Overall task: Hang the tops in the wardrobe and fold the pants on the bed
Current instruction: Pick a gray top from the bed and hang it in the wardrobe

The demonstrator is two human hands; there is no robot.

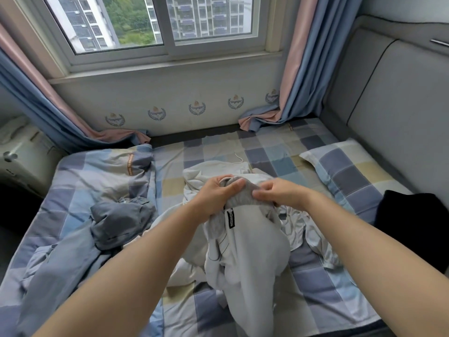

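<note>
Both hands hold up a pale grey garment (245,259), probably sweatpants, over the bed (264,152): the left hand (216,198) has its grip closed round the ribbed waistband, the right hand (277,192) pinches the same band just beside it. Beneath lie white clothes (313,237). Left of them sits a crumpled blue shirt (119,220); a black garment (413,222) lies at right, near the pillow (349,171).

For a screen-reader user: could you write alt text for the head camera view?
Both hands, left hand and right hand, grip the waistband of light grey pants above a checked bed. More clothes lie crumpled around, under a window.
</note>
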